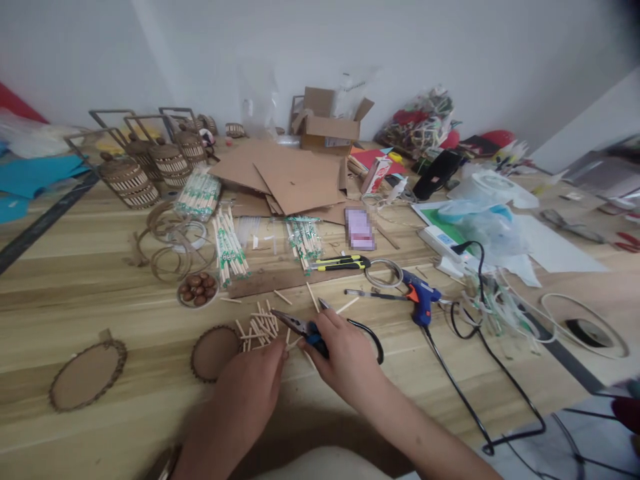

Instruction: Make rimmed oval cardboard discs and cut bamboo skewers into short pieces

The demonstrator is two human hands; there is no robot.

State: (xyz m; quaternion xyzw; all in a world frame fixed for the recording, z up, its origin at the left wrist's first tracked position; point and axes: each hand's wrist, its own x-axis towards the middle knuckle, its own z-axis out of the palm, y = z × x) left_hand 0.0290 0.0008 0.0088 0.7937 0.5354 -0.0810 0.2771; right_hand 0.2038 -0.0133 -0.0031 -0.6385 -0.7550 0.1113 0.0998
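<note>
My right hand (347, 353) is wrapped round needle-nose pliers (295, 323) with blue and black handles, their jaws pointing left. My left hand (257, 377) is closed beside them, pinching a thin wooden stick (293, 345) near the handles. A heap of short cut sticks (260, 327) lies just beyond my left hand. Partly under my right hand is another tool with a black looped handle (377, 340); its kind is hidden. Left of my left hand lies a round cardboard disc (216, 353) with a dark braided edge, and a larger one (90, 375) lies farther left.
A blue hot glue gun (423, 303) with a black cable lies right, near a yellow-black utility knife (343, 263). A bowl of brown nuts (198, 291), bundled sticks (230, 248) and cardboard sheets (295, 177) lie beyond my hands. Small lidded barrels (130, 180) stand back left.
</note>
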